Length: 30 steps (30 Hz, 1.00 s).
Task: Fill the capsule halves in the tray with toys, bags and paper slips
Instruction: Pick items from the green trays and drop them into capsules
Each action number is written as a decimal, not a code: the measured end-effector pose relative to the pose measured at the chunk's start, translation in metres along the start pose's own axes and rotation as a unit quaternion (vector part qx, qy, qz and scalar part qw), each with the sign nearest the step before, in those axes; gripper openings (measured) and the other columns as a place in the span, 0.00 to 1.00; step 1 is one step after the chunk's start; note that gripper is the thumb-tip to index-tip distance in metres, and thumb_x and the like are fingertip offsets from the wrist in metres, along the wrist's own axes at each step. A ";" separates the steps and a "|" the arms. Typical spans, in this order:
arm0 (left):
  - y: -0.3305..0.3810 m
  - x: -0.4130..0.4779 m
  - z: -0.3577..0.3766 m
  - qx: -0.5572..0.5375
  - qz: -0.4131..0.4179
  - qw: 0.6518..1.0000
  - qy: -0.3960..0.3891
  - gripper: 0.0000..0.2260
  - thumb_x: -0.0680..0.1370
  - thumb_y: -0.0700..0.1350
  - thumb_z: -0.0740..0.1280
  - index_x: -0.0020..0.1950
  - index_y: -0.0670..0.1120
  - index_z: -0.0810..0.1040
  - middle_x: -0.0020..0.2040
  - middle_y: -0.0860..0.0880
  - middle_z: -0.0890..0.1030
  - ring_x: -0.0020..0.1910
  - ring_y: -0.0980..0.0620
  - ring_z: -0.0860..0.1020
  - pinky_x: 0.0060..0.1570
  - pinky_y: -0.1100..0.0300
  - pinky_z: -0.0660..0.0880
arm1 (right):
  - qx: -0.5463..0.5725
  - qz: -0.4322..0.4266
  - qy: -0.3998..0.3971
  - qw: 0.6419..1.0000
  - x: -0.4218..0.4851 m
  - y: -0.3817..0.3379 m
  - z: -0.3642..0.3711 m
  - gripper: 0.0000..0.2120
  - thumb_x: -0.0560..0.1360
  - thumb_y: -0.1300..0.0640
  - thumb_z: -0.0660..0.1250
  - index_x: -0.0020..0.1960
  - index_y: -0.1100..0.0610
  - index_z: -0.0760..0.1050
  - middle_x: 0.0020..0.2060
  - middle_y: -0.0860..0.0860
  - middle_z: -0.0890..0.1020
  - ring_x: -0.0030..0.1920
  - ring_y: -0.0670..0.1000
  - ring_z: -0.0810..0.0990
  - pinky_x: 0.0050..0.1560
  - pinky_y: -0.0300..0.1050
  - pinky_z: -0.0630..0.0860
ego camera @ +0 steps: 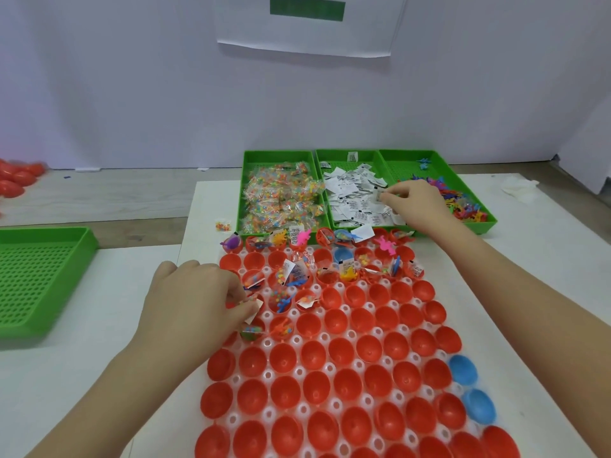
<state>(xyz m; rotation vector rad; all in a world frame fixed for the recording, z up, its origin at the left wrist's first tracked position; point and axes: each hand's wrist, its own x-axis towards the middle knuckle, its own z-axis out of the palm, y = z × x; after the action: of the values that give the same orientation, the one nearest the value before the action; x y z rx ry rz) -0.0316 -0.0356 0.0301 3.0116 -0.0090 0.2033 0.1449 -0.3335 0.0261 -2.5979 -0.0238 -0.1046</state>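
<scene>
A white holder tray carries several red capsule halves and a few blue ones. Its far rows hold toys, bead bags and slips; the near rows are bare. My left hand pinches a white paper slip over a capsule half at the tray's left side. My right hand reaches into the middle green bin and pinches a paper slip from the pile there.
Three green bins stand behind the tray: bead bags on the left, slips in the middle, small plastic toys on the right. Another green bin sits at the left. Red capsule parts lie far left. One bead bag lies loose.
</scene>
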 end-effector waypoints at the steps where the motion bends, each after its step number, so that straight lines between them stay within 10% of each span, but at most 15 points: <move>1: 0.000 -0.001 -0.001 -0.013 0.001 1.000 0.001 0.13 0.74 0.66 0.62 0.39 0.60 0.77 0.38 0.59 0.77 0.46 0.57 0.73 0.46 0.58 0.57 | -0.017 0.001 -0.002 1.000 0.000 0.001 0.000 0.14 0.78 0.45 0.62 0.57 0.49 0.81 0.56 0.51 0.82 0.50 0.55 0.78 0.60 0.60 0.71; 8: -0.006 -0.006 -0.012 -0.100 -0.005 0.995 0.001 0.08 0.75 0.64 0.63 0.40 0.63 0.73 0.42 0.61 0.76 0.40 0.60 0.75 0.48 0.57 0.61 | -0.020 -0.009 0.009 1.000 -0.001 0.011 -0.002 0.16 0.79 0.44 0.60 0.61 0.49 0.79 0.59 0.49 0.81 0.59 0.53 0.77 0.64 0.61 0.68; 15: -0.008 -0.011 -0.010 -0.141 -0.005 0.990 -0.004 0.07 0.76 0.57 0.66 0.45 0.57 0.82 0.29 0.65 0.74 0.33 0.64 0.72 0.48 0.57 0.68 | 0.181 -0.036 0.081 0.980 -0.010 0.013 -0.005 0.07 0.77 0.51 0.66 0.51 0.51 0.81 0.42 0.47 0.83 0.32 0.39 0.80 0.35 0.35 0.70; 30: 0.007 0.016 -0.016 -0.033 -0.033 0.993 -0.107 0.09 0.68 0.56 0.75 0.36 0.55 0.77 0.36 0.57 0.82 0.41 0.56 0.80 0.42 0.59 0.76 | 0.223 -0.061 0.108 0.967 -0.016 0.015 -0.004 0.10 0.76 0.60 0.66 0.57 0.52 0.77 0.35 0.46 0.83 0.33 0.40 0.82 0.37 0.22 0.70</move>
<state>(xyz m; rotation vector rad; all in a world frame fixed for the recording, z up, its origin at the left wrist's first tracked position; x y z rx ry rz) -0.0183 -0.0402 0.0489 2.9453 0.0622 -0.1234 0.1287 -0.3482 0.0212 -2.1216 -0.1143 -0.3818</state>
